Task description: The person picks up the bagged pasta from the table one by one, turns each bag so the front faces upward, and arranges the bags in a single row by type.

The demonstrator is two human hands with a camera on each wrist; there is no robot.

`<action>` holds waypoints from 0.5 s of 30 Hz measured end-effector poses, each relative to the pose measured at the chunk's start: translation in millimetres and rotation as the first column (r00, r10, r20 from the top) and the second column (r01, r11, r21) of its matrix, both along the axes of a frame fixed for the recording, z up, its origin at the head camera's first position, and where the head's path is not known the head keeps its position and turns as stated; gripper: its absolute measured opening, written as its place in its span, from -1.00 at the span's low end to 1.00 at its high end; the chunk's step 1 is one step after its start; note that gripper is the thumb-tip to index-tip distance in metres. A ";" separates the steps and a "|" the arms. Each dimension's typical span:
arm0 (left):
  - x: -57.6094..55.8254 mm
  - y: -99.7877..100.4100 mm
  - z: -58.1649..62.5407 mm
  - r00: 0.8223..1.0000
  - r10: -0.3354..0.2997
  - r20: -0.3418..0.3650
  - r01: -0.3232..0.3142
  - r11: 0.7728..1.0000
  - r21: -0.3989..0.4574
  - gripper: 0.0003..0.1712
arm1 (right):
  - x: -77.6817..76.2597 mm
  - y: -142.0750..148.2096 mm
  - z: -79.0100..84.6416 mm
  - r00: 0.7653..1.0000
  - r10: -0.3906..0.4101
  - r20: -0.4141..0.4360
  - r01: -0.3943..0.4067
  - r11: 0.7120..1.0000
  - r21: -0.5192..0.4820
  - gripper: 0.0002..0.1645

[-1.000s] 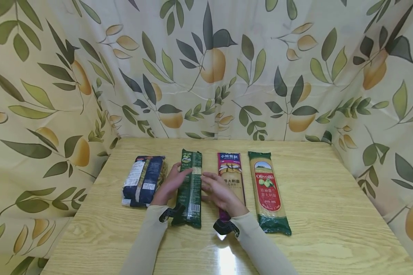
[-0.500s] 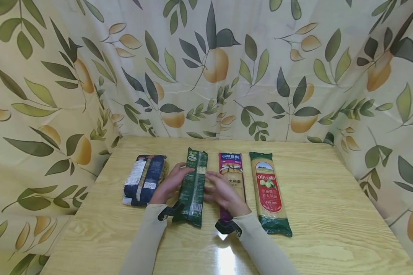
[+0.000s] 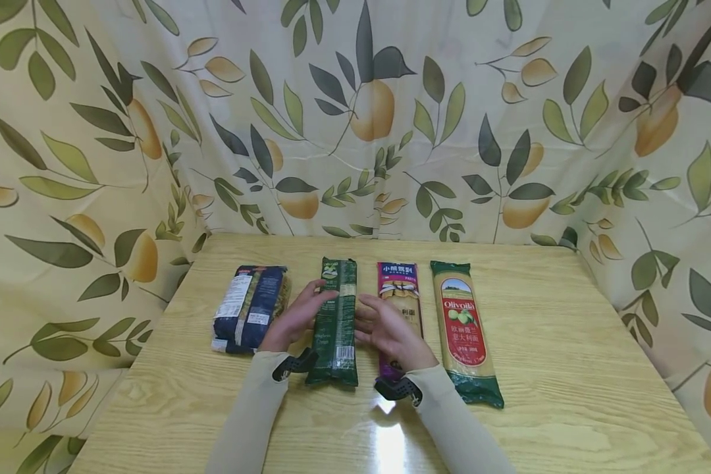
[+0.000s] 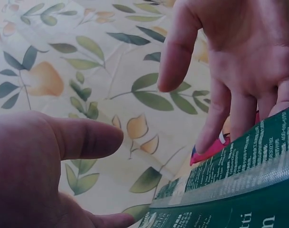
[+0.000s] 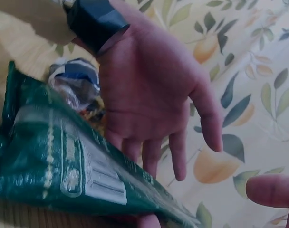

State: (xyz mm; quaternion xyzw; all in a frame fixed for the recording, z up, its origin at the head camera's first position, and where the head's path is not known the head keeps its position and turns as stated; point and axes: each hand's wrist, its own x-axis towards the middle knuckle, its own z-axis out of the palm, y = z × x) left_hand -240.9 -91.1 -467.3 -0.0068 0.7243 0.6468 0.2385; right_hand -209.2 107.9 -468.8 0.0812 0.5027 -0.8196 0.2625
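Note:
A green spaghetti packet lies back side up between the two hands in the head view, its barcode near the lower end. My left hand is at its left side, thumb extended over the packet and fingers straight along the edge. On the right side, my right hand has loosely bent fingers close to the packet's edge, above a purple-ended pasta packet. In the right wrist view, one right fingertip shows at the green packet's lower edge; whether it supports the packet cannot be told.
A dark blue pasta bag lies left of the left hand. At the right is a spaghetti packet with a red label. All rest on a wooden table, with a leaf-patterned cloth behind and at the sides.
The green packet has shifted slightly right; it tilted at half a second ago and now lies straighter. The right hand has moved a little right, and both hands stay beside the packet.

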 end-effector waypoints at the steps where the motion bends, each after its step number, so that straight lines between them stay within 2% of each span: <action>1: 0.3 0.4 0.1 1.000 0.000 -0.002 0.000 1.000 -0.002 -0.14 | -0.1 0.1 0.1 1.000 0.008 0.008 -0.008 1.000 -0.010 -0.24; 6: 1.3 2.2 -1.3 1.000 -0.006 -0.005 0.006 1.000 -0.021 -0.13 | 0.4 -0.5 -1.9 0.998 0.043 0.038 -0.042 0.998 -0.047 -0.27; 15: 3.6 7.2 1.2 0.999 -0.029 -0.017 0.029 1.000 -0.006 -0.12 | -1.7 -3.0 -6.5 0.999 0.026 0.039 -0.027 0.999 0.029 -0.40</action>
